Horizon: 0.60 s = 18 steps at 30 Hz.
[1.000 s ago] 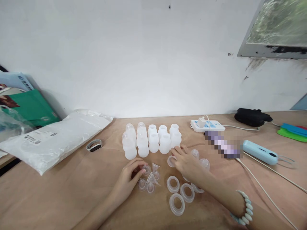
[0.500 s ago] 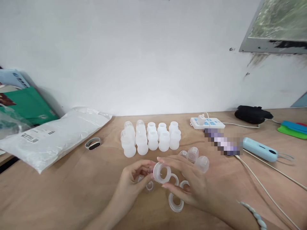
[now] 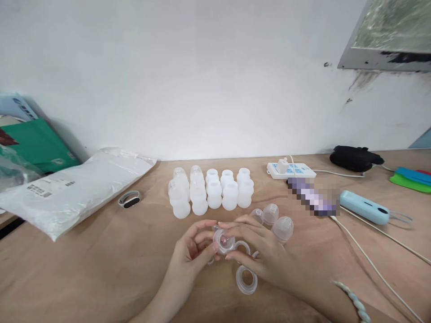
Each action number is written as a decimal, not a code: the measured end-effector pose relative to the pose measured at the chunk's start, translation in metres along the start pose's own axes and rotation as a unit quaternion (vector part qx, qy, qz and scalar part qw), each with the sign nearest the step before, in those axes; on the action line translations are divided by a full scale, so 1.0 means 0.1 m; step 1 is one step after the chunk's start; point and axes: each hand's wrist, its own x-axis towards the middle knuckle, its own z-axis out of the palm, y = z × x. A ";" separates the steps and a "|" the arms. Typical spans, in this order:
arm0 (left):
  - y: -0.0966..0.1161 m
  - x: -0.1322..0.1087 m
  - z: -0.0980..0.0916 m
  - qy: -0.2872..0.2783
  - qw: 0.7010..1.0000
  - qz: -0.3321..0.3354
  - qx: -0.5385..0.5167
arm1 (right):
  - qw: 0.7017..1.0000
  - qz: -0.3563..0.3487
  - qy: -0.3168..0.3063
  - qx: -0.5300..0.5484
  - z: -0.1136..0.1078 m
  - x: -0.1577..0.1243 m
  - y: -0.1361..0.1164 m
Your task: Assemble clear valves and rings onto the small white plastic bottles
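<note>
Between both hands is a clear plastic screw ring (image 3: 226,251), its opening tilted toward me. My left hand (image 3: 188,251) pinches its left side with thumb and fingers. My right hand (image 3: 261,246) grips it from the right and over the top. Something small and clear, perhaps a bottle teat, shows inside the ring; its shape is partly hidden by fingers. A loose ring (image 3: 239,279) lies on the table below my right hand, with others partly hidden behind the hands. Clear dome caps (image 3: 283,229) sit just beyond my right hand.
Small milky-white baby bottles (image 3: 230,197) stand in rows beyond the hands; those at left carry clear domes. A fitness band (image 3: 129,200) and white mailing bag (image 3: 84,184) lie left. A power strip (image 3: 303,171), blurred phone, light-blue device (image 3: 363,208) and cables are right.
My left hand has brought the small clear piece up to the ring, and its fingers now touch the ring. The right fingers have closed further over the ring's top.
</note>
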 end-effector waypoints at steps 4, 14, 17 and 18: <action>-0.03 -0.02 -0.02 -0.006 1.000 0.019 0.008 | 1.000 -0.001 0.011 0.027 0.02 -0.01 0.00; -0.09 -0.07 0.01 -0.087 0.992 0.086 -0.027 | 0.996 0.017 0.055 0.062 0.02 -0.04 -0.11; -0.12 -0.06 0.04 -0.130 0.986 0.079 -0.066 | 0.995 0.024 0.058 0.072 0.02 -0.04 -0.14; -0.13 -0.06 0.04 -0.140 0.984 0.083 -0.075 | 0.996 0.023 0.057 0.070 0.02 -0.04 -0.15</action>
